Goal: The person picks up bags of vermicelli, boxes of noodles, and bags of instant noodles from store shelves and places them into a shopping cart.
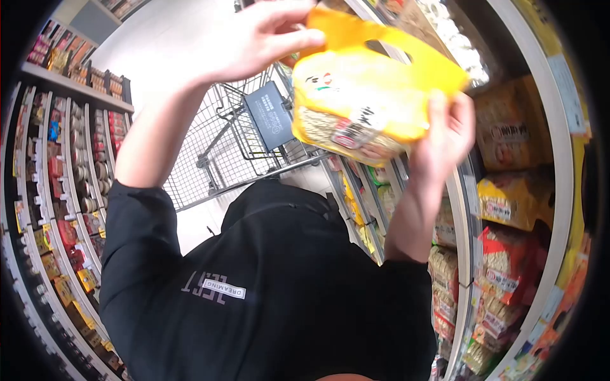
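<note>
A yellow bag of dried noodles (365, 95) is held up in front of me, tilted, with a cut-out handle along its top and a clear window showing the pale noodles. My left hand (276, 38) pinches its upper left corner between thumb and fingers. On the other side, my right hand (445, 130) grips the bag's right edge, thumb on the front. Some of the fingers are hidden behind the bag, and the print on it is blurred.
Beyond my body stands a wire shopping cart (222, 136) with a dark sign panel (268, 115). Shelves on the right hold more packs, including a yellow bag (511, 200) and a red bag (508, 263). Shelves of small packages (60, 190) line the left side.
</note>
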### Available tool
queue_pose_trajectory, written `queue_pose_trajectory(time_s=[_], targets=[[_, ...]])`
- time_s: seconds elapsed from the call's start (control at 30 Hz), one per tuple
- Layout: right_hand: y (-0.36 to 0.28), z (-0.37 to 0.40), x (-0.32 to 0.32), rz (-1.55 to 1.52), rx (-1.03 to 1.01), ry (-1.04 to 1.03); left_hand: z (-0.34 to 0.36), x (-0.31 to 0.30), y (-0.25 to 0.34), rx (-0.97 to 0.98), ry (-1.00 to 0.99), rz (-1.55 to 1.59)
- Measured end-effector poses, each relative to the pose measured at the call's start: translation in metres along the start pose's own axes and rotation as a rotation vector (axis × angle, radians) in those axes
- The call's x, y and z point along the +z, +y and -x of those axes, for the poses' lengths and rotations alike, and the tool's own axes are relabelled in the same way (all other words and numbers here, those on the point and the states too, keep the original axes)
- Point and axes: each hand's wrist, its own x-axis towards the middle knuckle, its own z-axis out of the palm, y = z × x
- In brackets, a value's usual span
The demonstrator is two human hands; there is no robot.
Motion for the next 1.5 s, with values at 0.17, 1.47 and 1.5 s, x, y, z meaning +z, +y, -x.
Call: queue_pose_trajectory(time_s=[0.17,1.47,1.5], targets=[[0.122,-0.022,0.084,-0.101,0.349,-0.33,0.047,0.0,-0.103,-0.201,0.361,0.086],[0.243,0.036,0.199,-0.036,1.208,-0.189,-0.035,-0.077,-0.344,-0.375,0.246,0.167],[0.251,0.035,0.198,-0.039,1.224,-0.198,-0.037,-0.075,-0.356,-0.398,0.236,0.173]])
